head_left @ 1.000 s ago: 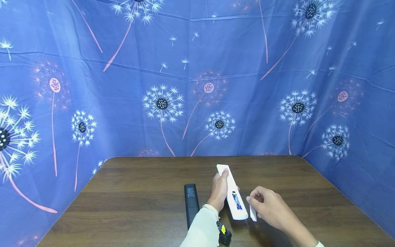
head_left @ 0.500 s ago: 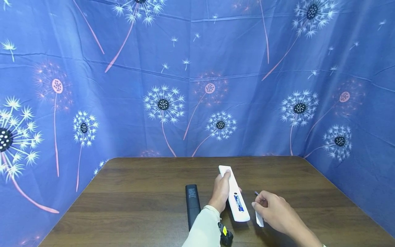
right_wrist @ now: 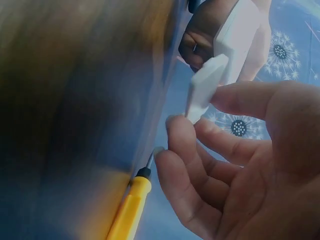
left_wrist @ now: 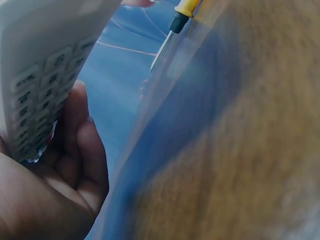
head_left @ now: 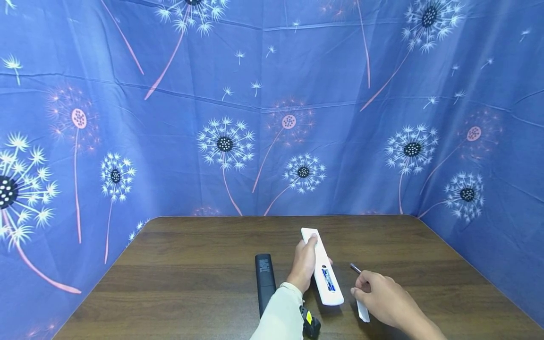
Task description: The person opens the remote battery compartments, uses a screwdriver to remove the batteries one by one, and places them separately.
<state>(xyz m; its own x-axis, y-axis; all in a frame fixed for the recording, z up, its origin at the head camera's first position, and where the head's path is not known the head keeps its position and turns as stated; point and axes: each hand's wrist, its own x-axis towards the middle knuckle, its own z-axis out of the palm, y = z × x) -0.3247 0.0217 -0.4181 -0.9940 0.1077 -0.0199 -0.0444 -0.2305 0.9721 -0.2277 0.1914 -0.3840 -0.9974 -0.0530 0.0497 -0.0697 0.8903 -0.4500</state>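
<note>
My left hand (head_left: 303,265) grips a white remote control (head_left: 320,257), thumb on its back. The back faces up, and in its uncovered compartment sit blue batteries (head_left: 328,279). In the left wrist view the remote's button side (left_wrist: 47,90) shows, with fingers curled beneath it. To the right, my right hand (head_left: 386,300) pinches a small white battery cover (head_left: 363,311) between thumb and fingers, apart from the remote. The right wrist view shows the cover (right_wrist: 207,85) held at the fingertips. Close by that hand lies a screwdriver (right_wrist: 129,210) with a yellow handle; in the head view the hand hides most of it.
A black remote control (head_left: 265,278) lies on the brown wooden table (head_left: 191,274), left of my left forearm and partly covered by the sleeve. A black device with a yellow patch (head_left: 311,323) is at my left wrist. A blue dandelion-print curtain (head_left: 272,71) surrounds the table.
My right hand has moved right and nearer to me with the battery cover, away from the white remote. The screwdriver's metal shaft has come into view. My left hand stays nearly still.
</note>
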